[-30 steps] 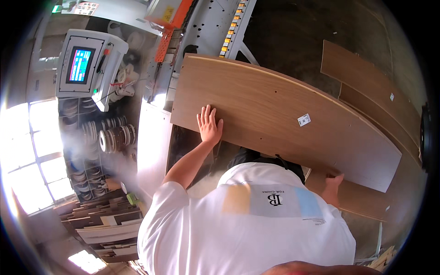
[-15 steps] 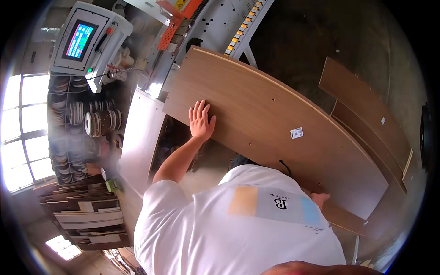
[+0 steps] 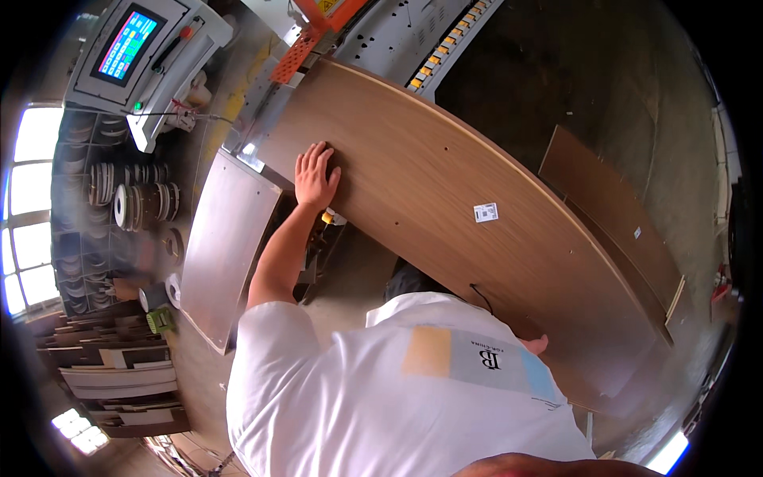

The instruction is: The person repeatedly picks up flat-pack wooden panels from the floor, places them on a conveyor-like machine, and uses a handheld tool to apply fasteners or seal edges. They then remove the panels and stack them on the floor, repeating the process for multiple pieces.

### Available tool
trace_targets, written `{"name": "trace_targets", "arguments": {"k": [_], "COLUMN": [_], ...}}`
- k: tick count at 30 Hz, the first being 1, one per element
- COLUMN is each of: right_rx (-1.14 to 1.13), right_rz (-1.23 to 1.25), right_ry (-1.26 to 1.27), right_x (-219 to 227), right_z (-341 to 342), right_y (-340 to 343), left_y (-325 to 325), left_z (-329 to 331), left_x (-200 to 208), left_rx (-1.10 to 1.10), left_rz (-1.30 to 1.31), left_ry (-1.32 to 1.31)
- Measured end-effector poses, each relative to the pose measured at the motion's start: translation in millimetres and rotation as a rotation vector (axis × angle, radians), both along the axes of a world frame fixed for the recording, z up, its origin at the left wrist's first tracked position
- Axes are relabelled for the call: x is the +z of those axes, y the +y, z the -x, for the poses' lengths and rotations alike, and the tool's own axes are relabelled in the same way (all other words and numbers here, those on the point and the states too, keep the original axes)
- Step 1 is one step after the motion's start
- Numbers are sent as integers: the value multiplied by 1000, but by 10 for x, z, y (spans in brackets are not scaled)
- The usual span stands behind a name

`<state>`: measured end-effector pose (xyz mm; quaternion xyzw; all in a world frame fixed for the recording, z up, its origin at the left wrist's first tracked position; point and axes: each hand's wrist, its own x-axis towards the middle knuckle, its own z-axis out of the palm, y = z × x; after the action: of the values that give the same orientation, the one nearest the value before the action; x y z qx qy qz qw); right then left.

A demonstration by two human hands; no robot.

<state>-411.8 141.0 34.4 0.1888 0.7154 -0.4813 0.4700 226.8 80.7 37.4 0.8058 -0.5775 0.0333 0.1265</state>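
A long wood-grain panel (image 3: 429,183) with a white label and small drilled holes stretches from the machine (image 3: 381,40) at the upper left toward the lower right. My left hand (image 3: 316,176) lies flat on its top face near the machine end, fingers stretched out. At the panel's near edge, by my waist, my right hand (image 3: 536,344) shows only in part, its thumb over the board. Its other fingers are hidden by the board and my white shirt, and it appears to hold that edge. The panel's far-left end reaches the orange guard (image 3: 296,57).
A control console (image 3: 127,48) with a lit screen stands at the upper left. Beside my left arm is a pale board (image 3: 226,246). More brown boards (image 3: 596,183) rest at the right. Edging rolls (image 3: 143,203) and stacked boards (image 3: 119,378) line the left side.
The panel has moved up and left, its end now at the orange guard. Both my hands have shifted left with it, the left one still flat on top.
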Motion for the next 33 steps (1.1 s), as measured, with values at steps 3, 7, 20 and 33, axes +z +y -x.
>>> {"name": "trace_targets", "arguments": {"k": [3,7,20,33], "right_rx": [-123,-48,75,63], "right_rz": [-21,32,-24,55], "right_ry": [-384,-463,-274,-129], "right_x": [114,43,-660,-8], "right_z": [3,-143,13,-710], "right_y": [-193,-318,-443,-1657], "left_y": [-155,-284,-352,-1330], "left_z": [-343,-702,-1084,-1088], "left_x": [-50,-69,-97,-205], "left_rx": [10,25,42,21], "left_rz": [-9,3,24,122], "left_ry": [1,-9,22,29]}}
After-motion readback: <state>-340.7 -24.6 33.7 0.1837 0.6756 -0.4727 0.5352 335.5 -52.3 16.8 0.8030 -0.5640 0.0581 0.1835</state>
